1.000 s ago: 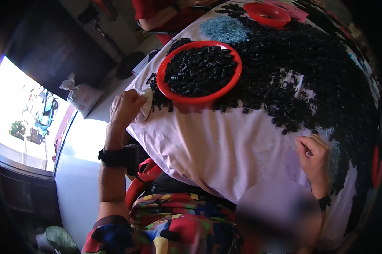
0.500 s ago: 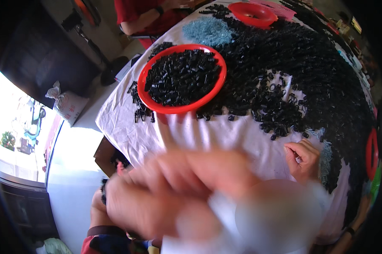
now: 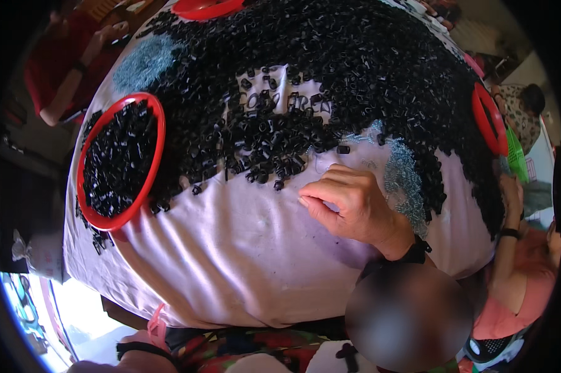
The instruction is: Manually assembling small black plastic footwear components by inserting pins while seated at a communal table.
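Note:
My right hand (image 3: 352, 202) is low over the pale pink cloth, just in front of the loose black pieces. Its thumb and forefinger are pinched together. Whatever may be between them is too small or hidden to make out. A dark band circles that wrist. At the lower left edge is part of my left arm or hand (image 3: 137, 339) with a black band, its fingers not visible. It is close to a pink strip (image 3: 158, 323) at the cloth's edge. Small black tubular pieces (image 3: 280, 140) lie scattered ahead of the right hand. Clear bluish bits (image 3: 405, 180) lie beside it.
A red basin (image 3: 156, 155) full of black pieces stands on the left. Another red basin (image 3: 206, 11) is at the far edge, a third (image 3: 490, 118) at the right. A heap of bluish bits (image 3: 147, 62) lies far left. Co-workers sit left and right; one's hand (image 3: 511, 196) is near the table edge.
The view has turned to the right. The large blurred hand close to the camera is gone from the middle. My right hand stays pinched over the cloth.

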Demonstrator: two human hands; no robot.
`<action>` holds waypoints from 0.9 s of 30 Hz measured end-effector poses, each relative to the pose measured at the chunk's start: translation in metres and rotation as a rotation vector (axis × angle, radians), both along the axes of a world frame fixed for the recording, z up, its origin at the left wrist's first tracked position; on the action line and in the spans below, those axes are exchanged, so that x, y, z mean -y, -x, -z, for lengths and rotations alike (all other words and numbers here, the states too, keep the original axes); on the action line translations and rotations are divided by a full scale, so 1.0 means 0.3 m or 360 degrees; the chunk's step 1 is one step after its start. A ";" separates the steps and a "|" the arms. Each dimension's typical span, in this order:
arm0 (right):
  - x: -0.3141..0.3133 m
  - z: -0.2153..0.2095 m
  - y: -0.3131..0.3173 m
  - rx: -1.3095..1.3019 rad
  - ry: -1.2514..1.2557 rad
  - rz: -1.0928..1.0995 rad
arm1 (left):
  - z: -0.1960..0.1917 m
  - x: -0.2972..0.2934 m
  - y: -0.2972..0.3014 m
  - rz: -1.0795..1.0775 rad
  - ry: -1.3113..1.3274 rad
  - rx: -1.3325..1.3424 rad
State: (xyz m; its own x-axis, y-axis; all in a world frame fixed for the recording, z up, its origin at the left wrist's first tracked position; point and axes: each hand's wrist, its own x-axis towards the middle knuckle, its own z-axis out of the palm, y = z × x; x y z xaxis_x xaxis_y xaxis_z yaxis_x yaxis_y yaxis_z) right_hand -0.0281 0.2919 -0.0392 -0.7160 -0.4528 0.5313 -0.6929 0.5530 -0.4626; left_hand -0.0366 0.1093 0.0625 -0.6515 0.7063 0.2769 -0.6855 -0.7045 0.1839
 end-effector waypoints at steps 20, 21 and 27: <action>0.053 0.008 0.019 0.0040 0.0045 -0.0081 | -0.088 0.067 0.043 0.0030 -0.0056 -0.0042; 0.056 0.014 0.013 0.0030 0.0053 -0.0090 | -0.089 0.043 0.033 0.0018 -0.0055 -0.0045; 0.026 0.032 0.008 0.0032 0.0106 -0.0084 | -0.045 -0.009 -0.101 -0.0075 -0.0049 -0.0088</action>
